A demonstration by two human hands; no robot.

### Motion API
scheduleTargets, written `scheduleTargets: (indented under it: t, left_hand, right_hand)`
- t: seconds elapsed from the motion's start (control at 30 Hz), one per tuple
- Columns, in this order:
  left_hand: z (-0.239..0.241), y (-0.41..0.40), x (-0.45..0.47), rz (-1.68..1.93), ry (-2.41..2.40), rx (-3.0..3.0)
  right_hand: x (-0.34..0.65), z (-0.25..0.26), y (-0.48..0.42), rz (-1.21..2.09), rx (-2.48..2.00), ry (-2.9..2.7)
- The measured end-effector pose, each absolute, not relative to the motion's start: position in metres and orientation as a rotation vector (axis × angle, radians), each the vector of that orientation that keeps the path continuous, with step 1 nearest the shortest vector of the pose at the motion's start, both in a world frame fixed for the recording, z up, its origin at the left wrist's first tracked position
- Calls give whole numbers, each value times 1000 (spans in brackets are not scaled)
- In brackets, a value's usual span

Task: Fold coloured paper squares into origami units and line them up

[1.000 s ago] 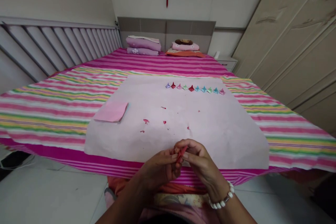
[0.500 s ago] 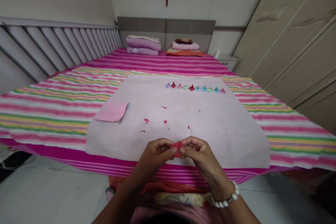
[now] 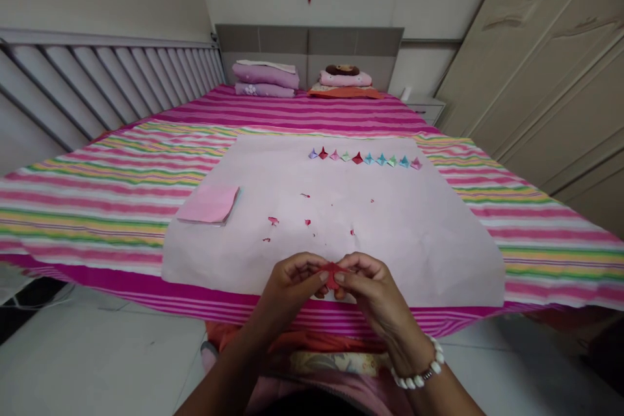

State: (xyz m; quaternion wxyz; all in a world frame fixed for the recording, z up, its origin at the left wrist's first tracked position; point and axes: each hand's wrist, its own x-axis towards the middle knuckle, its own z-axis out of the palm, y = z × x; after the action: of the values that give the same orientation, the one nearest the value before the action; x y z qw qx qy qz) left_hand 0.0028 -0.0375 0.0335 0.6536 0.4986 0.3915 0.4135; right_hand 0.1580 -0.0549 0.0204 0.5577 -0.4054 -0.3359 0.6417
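Observation:
A small folded piece of red paper [image 3: 332, 277] is held between both hands above the near edge of a large white sheet [image 3: 234, 253]. My left hand [image 3: 297, 283] pinches its left side between thumb and fingers. On the right side, my right hand [image 3: 365, 283] grips it the same way, with a white beaded bracelet on that wrist. Parts of the paper are hidden behind the thumbs. Just beyond the hands lie small torn red scraps [image 3: 273, 221].
A row of several small folded paper shapes [image 3: 358, 158] in purple, red, pink, green and blue runs along the sheet's far side. At the left lies a stack of pink paper [image 3: 209, 203]. The striped bed [image 3: 97, 208] carries folded bedding [image 3: 266, 78] by the headboard.
Both hands keep hold of the red paper, whose visible shape looks slightly narrower between the thumbs. The camera view has tilted down a little; the other papers lie where they were.

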Motion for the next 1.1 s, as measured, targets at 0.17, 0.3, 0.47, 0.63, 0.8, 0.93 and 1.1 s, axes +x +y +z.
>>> scheduleTargets:
  t: [0.17, 0.3, 0.47, 0.63, 0.8, 0.93, 1.1]
  left_hand:
    - [30, -37, 0, 955, 846, 1144]
    - [29, -38, 2, 954, 836, 1168]
    - [32, -41, 7, 959, 882, 1145]
    - [32, -42, 8, 987, 853, 1144]
    - [26, -42, 7, 993, 933, 1178]
    - [24, -42, 6, 1008, 1001, 1284]
    - [28, -42, 6, 1014, 991, 1282]
  right_hand:
    - [157, 24, -56, 1537, -909, -732]
    - [157, 25, -57, 1508, -912, -747]
    - [157, 24, -59, 1456, -937, -810]
    - [158, 22, -60, 1483, -862, -843]
    - [162, 18, -58, 1470, -963, -897]
    - [162, 18, -57, 1444, -1038, -902]
    - [163, 20, -58, 1415, -1013, -911]
